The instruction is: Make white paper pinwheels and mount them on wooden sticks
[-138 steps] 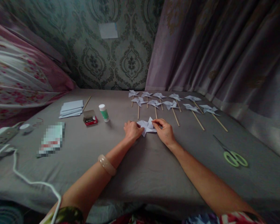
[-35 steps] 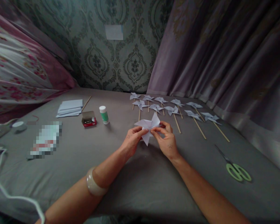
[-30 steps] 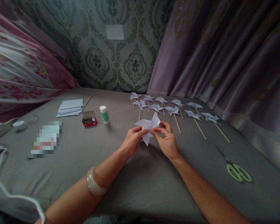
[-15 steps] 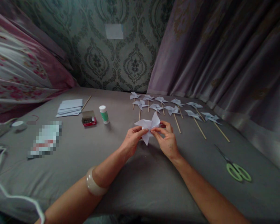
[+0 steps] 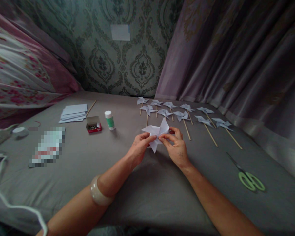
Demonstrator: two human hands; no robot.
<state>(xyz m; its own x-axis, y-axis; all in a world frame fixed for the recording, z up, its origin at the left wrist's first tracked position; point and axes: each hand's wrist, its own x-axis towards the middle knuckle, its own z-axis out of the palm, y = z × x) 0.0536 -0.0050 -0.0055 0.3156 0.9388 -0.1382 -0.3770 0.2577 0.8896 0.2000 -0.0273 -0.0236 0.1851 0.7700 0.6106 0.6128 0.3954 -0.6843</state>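
Note:
A white paper pinwheel (image 5: pixel 153 130) is held between both hands above the middle of the cloth-covered surface. My left hand (image 5: pixel 140 146) pinches it from the left, thumb on top near the centre. My right hand (image 5: pixel 176 147) grips its right side, thumb and forefinger pressed together close to the centre. Whatever small thing may sit between those fingertips is too small to make out. No stick shows clearly on this pinwheel. Behind it lie several finished-looking pinwheels (image 5: pixel 182 116), each on a thin wooden stick.
Green-handled scissors (image 5: pixel 247 177) lie at right. To the left stand a glue stick (image 5: pixel 109 120) and an open small red box (image 5: pixel 94 127) with metal bits. Farther left are a paper stack (image 5: pixel 73 113), a single stick (image 5: pixel 91 108), a blurred packet (image 5: pixel 48 146) and a white cable (image 5: pixel 19 207).

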